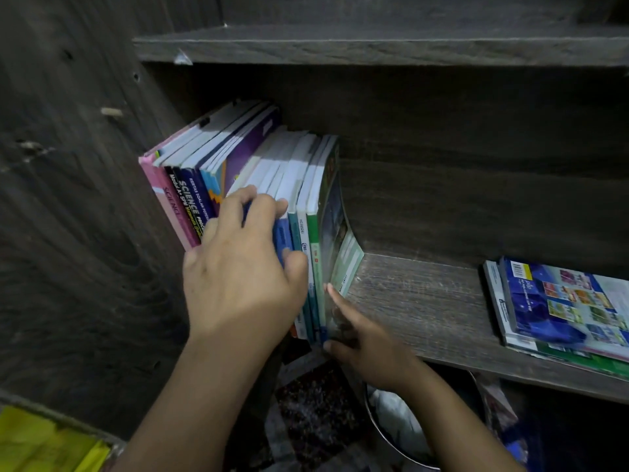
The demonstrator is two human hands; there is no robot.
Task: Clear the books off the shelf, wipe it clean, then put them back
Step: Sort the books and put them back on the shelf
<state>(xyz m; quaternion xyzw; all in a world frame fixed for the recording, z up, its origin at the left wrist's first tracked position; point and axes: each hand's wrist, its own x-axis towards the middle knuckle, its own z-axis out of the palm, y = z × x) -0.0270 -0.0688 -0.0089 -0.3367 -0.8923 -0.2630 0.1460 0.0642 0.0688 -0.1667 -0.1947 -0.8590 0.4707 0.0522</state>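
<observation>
A row of books [238,158] stands upright at the left end of the dark wooden shelf [425,301], leaning against the side panel. Pink, navy and purple spines are on the left, white, teal and green ones on the right. My left hand [238,274] lies over the middle spines, fingers curled over their tops and thumb on a blue spine. My right hand [360,338] is at the row's right end, its index finger straight against the bent cover of the outermost green book [332,219], its thumb by the books' lower edge.
A flat stack of books [561,308] lies at the shelf's right end. An upper shelf board [374,46] hangs close above. Below the shelf are a metal bowl holding something white [398,424] and a patterned floor. A yellow object [41,444] is at bottom left.
</observation>
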